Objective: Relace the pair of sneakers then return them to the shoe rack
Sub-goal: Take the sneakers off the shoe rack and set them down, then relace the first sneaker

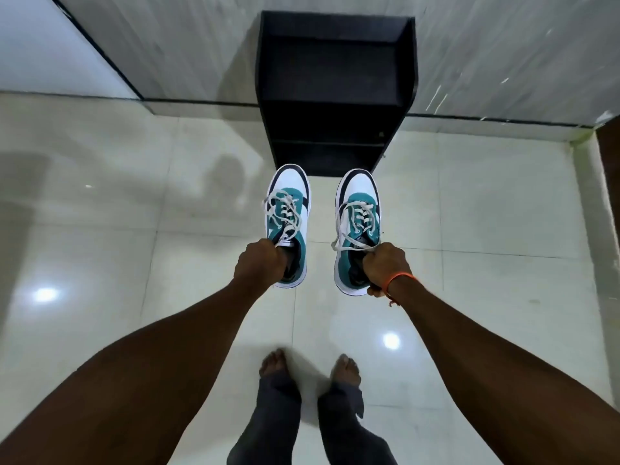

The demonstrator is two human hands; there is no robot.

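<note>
I have one sneaker in each grip: my left hand point(260, 263) is closed on the collar of the left sneaker point(288, 226) and my right hand point(385, 268) on the right sneaker point(357, 229), both held in the air, toes toward the dark shoe rack point(335, 95) ahead. Both look laced, so I judge this the return step. I'd keep them level, mind the loose lace ends, and slide both onto one shelf together, toes first.
</note>
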